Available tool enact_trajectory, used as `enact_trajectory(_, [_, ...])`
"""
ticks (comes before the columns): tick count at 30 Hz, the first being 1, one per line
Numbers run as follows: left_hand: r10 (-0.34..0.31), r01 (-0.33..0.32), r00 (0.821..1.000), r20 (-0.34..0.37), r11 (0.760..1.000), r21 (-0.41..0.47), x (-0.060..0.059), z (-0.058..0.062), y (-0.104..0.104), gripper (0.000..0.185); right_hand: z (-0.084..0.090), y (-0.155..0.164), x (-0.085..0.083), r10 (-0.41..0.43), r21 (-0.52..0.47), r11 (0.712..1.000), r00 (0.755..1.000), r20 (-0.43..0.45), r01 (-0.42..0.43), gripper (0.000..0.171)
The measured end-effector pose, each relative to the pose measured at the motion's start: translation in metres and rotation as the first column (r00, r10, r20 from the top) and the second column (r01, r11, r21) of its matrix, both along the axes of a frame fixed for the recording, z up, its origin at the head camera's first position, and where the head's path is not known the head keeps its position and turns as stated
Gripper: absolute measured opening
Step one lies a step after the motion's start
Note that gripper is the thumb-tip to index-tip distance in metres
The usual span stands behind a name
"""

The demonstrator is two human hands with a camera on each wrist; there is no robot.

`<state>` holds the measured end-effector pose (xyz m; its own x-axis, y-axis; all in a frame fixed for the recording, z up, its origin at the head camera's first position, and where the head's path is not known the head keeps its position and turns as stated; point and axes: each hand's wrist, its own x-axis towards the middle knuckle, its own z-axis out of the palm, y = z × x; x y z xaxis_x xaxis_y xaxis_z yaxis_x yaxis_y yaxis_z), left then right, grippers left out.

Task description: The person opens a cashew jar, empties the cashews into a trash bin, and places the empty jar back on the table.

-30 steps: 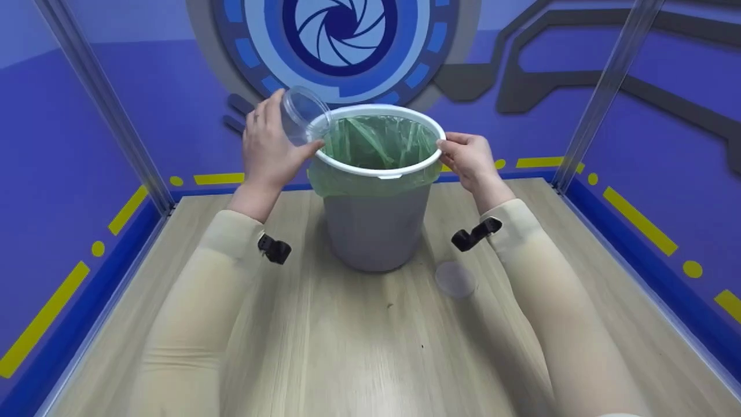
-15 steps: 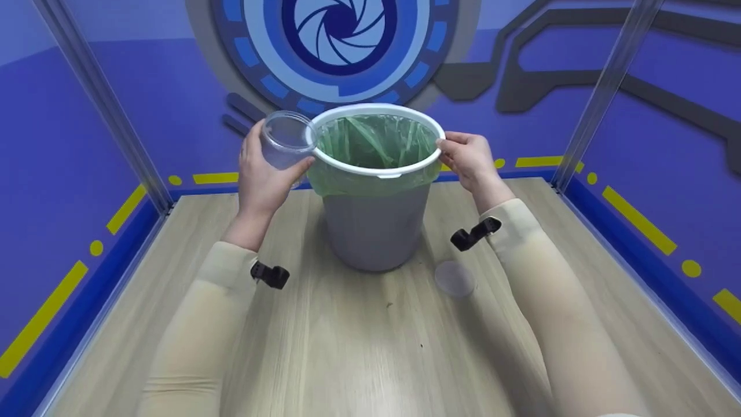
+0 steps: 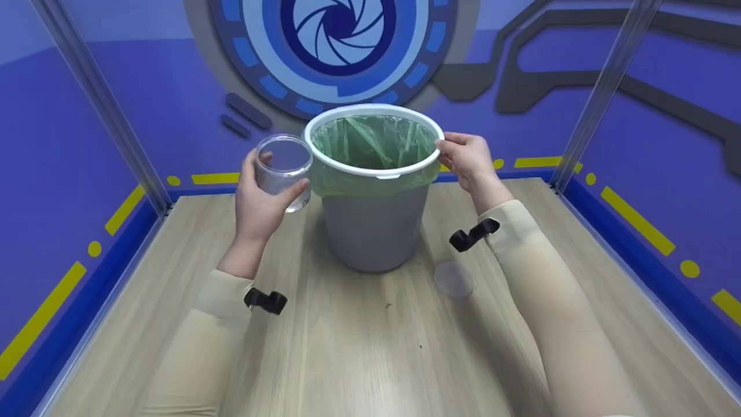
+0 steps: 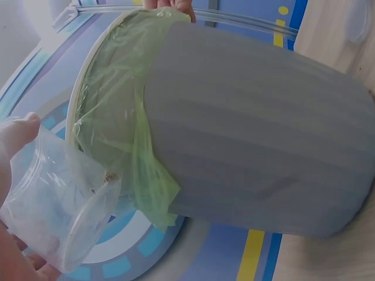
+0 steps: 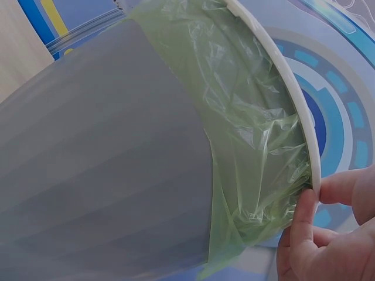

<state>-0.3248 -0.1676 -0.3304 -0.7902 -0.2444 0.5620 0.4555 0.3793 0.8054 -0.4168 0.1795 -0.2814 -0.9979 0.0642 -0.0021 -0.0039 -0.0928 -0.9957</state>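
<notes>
My left hand [image 3: 256, 202] grips a clear plastic jar [image 3: 285, 168] upright, thumb on its near side, just left of the trash can. In the left wrist view a small brown speck shows on the jar [image 4: 58, 199] near its base. The grey trash can [image 3: 375, 231] stands on the table with a white rim ring [image 3: 376, 172] and a green bag [image 3: 370, 139] lining it, folded over outside. My right hand [image 3: 468, 159] pinches the ring at its right side; the right wrist view shows thumb and fingers on the ring [image 5: 310, 129].
A round clear lid [image 3: 454, 279] lies flat on the wooden table [image 3: 359, 347], right of the can's base. Small dark crumbs dot the tabletop. Blue printed panels [image 3: 145, 104] with metal corner posts wall in the back and both sides.
My left hand has brought the jar down and to the left, away from the can's opening, turning it from tilted to upright. The right hand keeps its hold on the ring.
</notes>
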Motion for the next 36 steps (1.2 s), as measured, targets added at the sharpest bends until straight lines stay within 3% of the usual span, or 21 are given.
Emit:
enact_trajectory(11, [-0.124, 0.125, 0.992, -0.022, 0.991, 0.045, 0.023, -0.024, 0.007, 0.091, 0.000, 0.000, 0.000, 0.000, -0.005, 1.000, 1.000, 0.006, 0.000, 0.047])
enact_trajectory(18, [-0.238, 0.238, 0.971, -0.005, 0.969, 0.067, 0.038, -0.044, 0.018, 0.093, 0.001, 0.001, 0.001, -0.004, -0.020, 1.000, 1.000, 0.011, 0.004, 0.047])
enact_trajectory(25, [-0.342, 0.340, 0.939, 0.034, 0.939, 0.059, 0.051, -0.062, 0.030, 0.090, 0.001, 0.001, 0.001, -0.003, -0.023, 1.000, 1.000, 0.008, 0.003, 0.047])
enact_trajectory(36, [-0.497, 0.491, 0.863, 0.085, 0.867, 0.087, 0.065, -0.096, 0.051, 0.089, 0.000, 0.000, 0.000, -0.004, -0.009, 1.000, 1.000, 0.002, 0.004, 0.046])
